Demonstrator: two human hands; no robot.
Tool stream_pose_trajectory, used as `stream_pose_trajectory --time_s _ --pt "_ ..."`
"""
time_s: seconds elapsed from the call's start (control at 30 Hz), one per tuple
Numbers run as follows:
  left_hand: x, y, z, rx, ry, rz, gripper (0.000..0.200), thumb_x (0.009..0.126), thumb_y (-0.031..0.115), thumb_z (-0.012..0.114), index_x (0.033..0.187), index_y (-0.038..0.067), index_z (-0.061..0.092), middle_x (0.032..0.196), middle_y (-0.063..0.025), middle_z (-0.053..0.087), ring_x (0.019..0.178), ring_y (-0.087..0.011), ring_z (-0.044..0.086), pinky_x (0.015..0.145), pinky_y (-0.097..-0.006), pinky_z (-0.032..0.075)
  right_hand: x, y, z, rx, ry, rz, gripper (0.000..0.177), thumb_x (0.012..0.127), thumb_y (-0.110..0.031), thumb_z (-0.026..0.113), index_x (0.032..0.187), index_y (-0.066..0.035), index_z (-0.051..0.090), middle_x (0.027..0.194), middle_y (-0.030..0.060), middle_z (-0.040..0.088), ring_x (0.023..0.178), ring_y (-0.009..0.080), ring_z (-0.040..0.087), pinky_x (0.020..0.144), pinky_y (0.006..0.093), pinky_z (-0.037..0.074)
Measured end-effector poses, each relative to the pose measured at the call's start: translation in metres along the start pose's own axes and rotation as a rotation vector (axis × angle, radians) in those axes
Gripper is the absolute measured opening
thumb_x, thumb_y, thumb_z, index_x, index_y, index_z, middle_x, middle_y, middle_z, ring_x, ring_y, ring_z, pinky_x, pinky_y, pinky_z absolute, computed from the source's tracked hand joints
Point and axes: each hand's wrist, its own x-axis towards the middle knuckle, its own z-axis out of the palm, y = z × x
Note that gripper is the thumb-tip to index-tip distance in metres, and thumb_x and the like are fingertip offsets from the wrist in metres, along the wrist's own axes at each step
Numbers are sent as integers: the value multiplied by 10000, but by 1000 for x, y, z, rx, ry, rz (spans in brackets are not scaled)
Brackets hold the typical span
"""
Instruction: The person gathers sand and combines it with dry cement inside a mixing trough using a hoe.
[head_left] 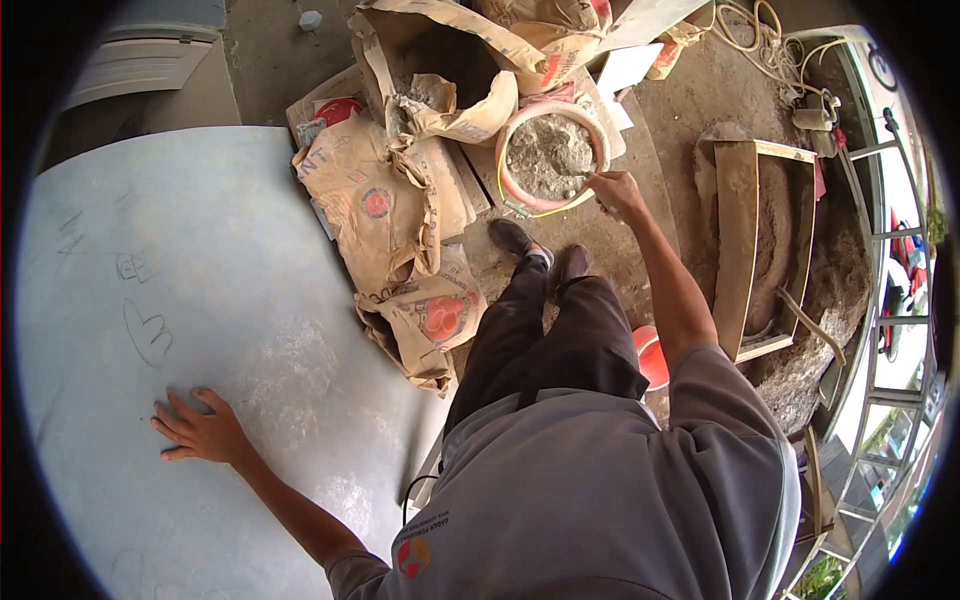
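My left hand [203,430] lies with its fingers spread on a large pale grey-blue board [200,260] marked with pencil scribbles and dusty smears. My right hand [618,195] is closed around the handle of a trowel [573,160] at the right rim of an orange-red bucket [503,170]. Its blade rests in the grey cement mix [535,155] inside the bucket and looks coated with it, so the exact blade shape is hard to make out. A yellow-green wire handle hangs at the bucket's near side.
Torn brown paper cement bags [375,200] lie between board and bucket; one open bag [450,100] holds grey powder. A wooden-framed sieve [735,250] stands to the right, near a metal ladder [890,320] and a coiled hose [750,30]. A red container [651,357] is beside my leg.
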Motion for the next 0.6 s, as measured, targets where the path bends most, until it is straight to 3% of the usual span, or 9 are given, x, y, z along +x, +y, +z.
stream_pose_trajectory --time_s 0.07,0.1,0.2,0.23,0.33,0.47,0.6 --pt "0 0 -3 24 -3 13 435 990 449 621 1325 187 710 1495 -71 575 1488 -284 435 1226 -710 46 24 22 13 -143 91 0 331 905 -351 741 960 -28 790 684 52 648 509 128 602 489 308 512" --pt "1 0 -4 36 -5 18 436 990 450 620 1327 188 708 1493 -71 577 1483 -286 441 1223 -715 55 30 26 19 -270 136 -41 364 926 -373 670 985 -33 789 757 132 725 588 237 701 586 392 584" --pt "0 0 -1 30 14 24 435 989 453 621 1325 191 708 1491 -69 581 1474 -284 450 1219 -716 75 40 32 43 -649 423 -180 349 944 -304 578 986 -41 804 966 249 770 867 372 773 825 463 604" --pt "0 0 -1 33 21 24 434 989 453 620 1324 191 708 1488 -67 583 1472 -284 452 1219 -716 76 28 18 46 -696 358 -134 316 941 -236 541 985 -56 797 1046 262 755 985 419 745 903 504 583" --pt "-1 0 -1 44 24 22 433 989 456 620 1320 191 710 1480 -63 590 1466 -283 457 1218 -713 75 29 22 54 -803 382 -255 277 923 -209 557 984 -49 774 1047 253 753 984 413 745 883 503 582" --pt "1 0 0 52 18 16 437 987 464 618 1321 197 711 1473 -56 593 1466 -279 456 1221 -708 57 33 36 60 -945 470 -259 280 973 -209 552 1188 -77 671 1154 195 712 1076 385 710 884 512 565" --pt "2 2 -3 86 -33 9 452 984 481 614 1328 204 710 1482 -50 581 1477 -274 441 1225 -703 29 23 36 50 -1038 464 -257 300 1006 -233 548 1270 -104 605 1154 161 688 1111 351 682 882 495 551"
